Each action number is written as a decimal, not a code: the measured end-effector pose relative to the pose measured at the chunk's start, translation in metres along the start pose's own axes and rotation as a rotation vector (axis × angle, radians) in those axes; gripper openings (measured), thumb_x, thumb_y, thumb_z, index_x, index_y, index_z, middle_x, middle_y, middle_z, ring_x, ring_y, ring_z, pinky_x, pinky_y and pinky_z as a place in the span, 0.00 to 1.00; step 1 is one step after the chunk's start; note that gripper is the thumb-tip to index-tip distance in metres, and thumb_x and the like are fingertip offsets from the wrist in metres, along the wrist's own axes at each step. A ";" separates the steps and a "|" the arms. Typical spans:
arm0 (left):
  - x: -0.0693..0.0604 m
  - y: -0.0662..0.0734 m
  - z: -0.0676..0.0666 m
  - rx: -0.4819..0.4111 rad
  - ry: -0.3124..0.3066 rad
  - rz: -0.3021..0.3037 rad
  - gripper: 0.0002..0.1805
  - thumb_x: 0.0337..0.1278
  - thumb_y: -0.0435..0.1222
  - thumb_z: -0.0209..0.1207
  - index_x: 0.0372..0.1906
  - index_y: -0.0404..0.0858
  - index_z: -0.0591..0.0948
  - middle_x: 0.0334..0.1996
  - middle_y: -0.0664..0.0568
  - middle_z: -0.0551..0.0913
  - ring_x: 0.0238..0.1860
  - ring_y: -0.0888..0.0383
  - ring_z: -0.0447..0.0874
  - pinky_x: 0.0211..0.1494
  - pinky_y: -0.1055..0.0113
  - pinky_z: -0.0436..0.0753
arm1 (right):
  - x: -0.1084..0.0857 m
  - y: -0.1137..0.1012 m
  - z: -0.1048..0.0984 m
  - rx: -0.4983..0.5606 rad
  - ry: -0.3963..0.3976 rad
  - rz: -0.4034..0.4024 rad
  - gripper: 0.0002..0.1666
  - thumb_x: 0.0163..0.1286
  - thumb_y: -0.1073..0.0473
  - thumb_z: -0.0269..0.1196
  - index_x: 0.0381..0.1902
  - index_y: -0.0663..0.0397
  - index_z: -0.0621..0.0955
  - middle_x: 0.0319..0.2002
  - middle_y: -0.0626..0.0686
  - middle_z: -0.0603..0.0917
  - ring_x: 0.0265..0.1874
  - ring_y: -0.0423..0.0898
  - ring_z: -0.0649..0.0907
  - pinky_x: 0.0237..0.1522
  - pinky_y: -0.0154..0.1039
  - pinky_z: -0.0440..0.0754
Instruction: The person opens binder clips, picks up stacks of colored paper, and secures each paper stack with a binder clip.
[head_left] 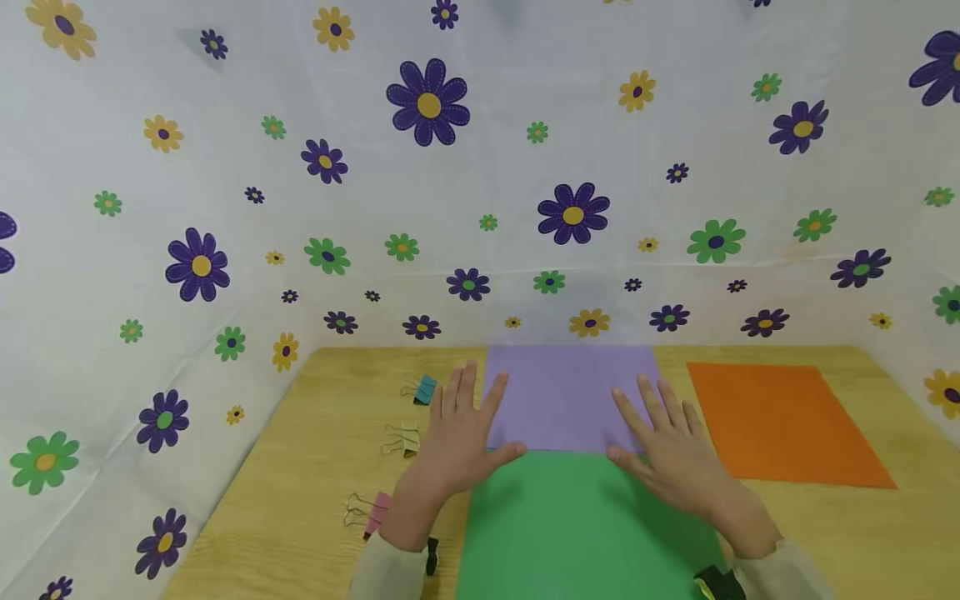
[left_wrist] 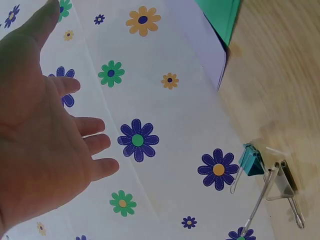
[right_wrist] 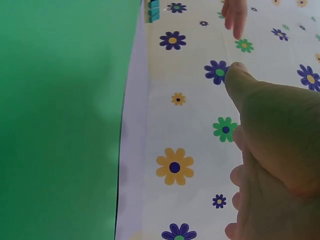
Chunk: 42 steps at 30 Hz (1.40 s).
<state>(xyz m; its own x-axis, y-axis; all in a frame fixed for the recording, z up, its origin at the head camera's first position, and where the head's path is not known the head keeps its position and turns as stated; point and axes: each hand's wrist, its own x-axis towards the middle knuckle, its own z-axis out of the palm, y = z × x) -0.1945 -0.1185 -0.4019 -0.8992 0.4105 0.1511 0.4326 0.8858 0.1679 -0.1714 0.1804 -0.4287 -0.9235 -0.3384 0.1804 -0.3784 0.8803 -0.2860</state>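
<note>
My left hand (head_left: 459, 446) hovers with fingers spread near the left edge of a green sheet (head_left: 570, 533) and a purple sheet (head_left: 570, 400). Opposite it, my right hand (head_left: 673, 457) is held the same way over their right side, fingers extended. Neither hand holds anything; shadows fall on the sheets beneath them. The green sheet's far edge meets the purple one. Left of the left hand lie a teal binder clip (head_left: 425, 389), a yellow binder clip (head_left: 410, 439) and a pink binder clip (head_left: 377, 512), the last partly hidden by the forearm.
An orange sheet (head_left: 787, 425) lies to the right on the wooden table (head_left: 300, 500). A white flowered cloth (head_left: 480, 167) stands behind the table and along its sides. Dark straps show at both wrists.
</note>
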 end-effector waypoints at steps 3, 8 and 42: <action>0.003 0.002 -0.002 -0.011 -0.014 0.010 0.51 0.61 0.64 0.57 0.80 0.48 0.49 0.78 0.35 0.40 0.78 0.37 0.35 0.75 0.35 0.46 | 0.002 -0.001 -0.001 0.015 -0.010 -0.006 0.45 0.74 0.36 0.53 0.79 0.51 0.55 0.78 0.65 0.44 0.77 0.66 0.42 0.69 0.73 0.44; 0.003 0.006 -0.003 -0.029 -0.069 0.021 0.51 0.61 0.64 0.57 0.80 0.49 0.48 0.79 0.36 0.38 0.79 0.38 0.34 0.76 0.37 0.47 | 0.002 -0.002 -0.005 0.026 -0.014 -0.044 0.45 0.75 0.34 0.52 0.79 0.50 0.54 0.78 0.65 0.44 0.77 0.65 0.41 0.69 0.73 0.45; -0.007 -0.021 -0.014 -0.078 -0.060 -0.055 0.51 0.63 0.63 0.55 0.81 0.47 0.44 0.78 0.35 0.39 0.79 0.38 0.36 0.75 0.36 0.48 | -0.049 -0.023 0.006 0.006 -0.041 -0.143 0.47 0.71 0.34 0.57 0.80 0.41 0.53 0.79 0.59 0.46 0.78 0.58 0.41 0.76 0.58 0.37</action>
<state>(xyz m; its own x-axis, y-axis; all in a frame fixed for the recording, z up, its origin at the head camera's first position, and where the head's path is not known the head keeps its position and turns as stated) -0.1969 -0.1435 -0.3924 -0.9230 0.3760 0.0815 0.3842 0.8887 0.2501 -0.1180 0.1746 -0.4370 -0.8621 -0.4734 0.1808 -0.5063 0.8203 -0.2662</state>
